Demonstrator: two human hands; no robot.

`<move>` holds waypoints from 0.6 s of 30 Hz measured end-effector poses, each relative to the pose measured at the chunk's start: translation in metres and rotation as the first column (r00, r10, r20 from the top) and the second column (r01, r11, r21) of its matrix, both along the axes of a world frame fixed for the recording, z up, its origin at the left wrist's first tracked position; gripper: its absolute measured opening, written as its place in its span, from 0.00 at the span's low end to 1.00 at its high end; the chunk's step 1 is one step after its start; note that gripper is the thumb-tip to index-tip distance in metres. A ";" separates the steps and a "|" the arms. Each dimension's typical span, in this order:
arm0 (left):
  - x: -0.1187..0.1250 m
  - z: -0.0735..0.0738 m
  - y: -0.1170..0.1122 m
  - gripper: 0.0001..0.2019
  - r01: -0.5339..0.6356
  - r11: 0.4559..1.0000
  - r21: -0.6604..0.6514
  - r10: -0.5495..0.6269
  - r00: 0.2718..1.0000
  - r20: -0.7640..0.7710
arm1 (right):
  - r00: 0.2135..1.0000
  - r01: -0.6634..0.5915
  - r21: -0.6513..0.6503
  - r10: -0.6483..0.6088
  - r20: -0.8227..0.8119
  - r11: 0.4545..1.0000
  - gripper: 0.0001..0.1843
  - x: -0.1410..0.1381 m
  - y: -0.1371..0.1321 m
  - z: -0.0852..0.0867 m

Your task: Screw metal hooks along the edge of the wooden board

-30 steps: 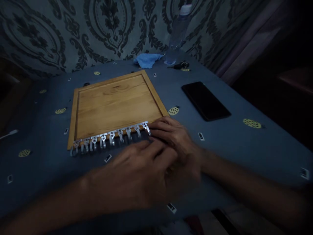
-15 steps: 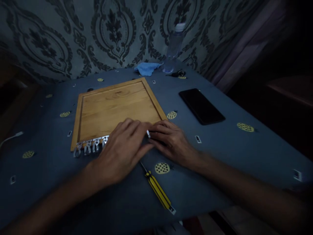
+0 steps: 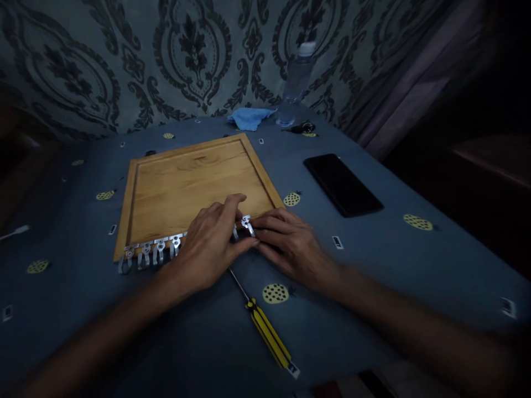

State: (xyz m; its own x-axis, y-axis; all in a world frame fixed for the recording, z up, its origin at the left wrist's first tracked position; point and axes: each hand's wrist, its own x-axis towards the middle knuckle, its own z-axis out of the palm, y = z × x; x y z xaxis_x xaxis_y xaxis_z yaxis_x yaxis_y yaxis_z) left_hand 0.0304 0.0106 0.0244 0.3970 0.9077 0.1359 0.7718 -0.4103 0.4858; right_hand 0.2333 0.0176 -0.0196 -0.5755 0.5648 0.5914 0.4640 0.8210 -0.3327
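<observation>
No text, brand or number could be read anywhere. The small white rectangular marks with dark print scattered over the blue patterned tablecloth, the closest just to the right of the right hand, were too small and blurred to make out. The white tag at the butt end of the yellow-and-black-handled screwdriver, which lay just below the left hand and towards the person, carried dark marks that were likewise illegible

Dim, bluish light; corners fall into black; forearms motion-blurred; wide-angle edge distortion.
</observation>
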 end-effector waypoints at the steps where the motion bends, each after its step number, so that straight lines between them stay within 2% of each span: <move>1: 0.000 -0.001 0.001 0.33 -0.002 1.000 -0.002 0.002 1.000 0.007 | 1.000 0.002 0.000 -0.002 -0.002 1.000 0.08 0.000 0.000 0.000; 9: 0.001 -0.003 0.002 0.31 -0.009 0.999 -0.034 0.010 1.000 0.025 | 1.000 0.006 0.012 -0.006 0.013 1.000 0.07 0.000 0.000 0.001; 18: 0.002 -0.006 0.003 0.30 -0.007 1.000 0.003 0.007 0.999 0.033 | 0.999 -0.024 -0.030 0.025 0.042 0.999 0.10 0.002 0.001 0.001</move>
State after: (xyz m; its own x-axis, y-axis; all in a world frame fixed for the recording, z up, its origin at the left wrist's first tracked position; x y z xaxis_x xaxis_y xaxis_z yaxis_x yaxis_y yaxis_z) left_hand 0.0327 0.0139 0.0180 0.3858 0.9100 0.1519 0.7583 -0.4066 0.5096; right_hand 0.2357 0.0182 -0.0183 -0.6135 0.5671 0.5496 0.4579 0.8224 -0.3376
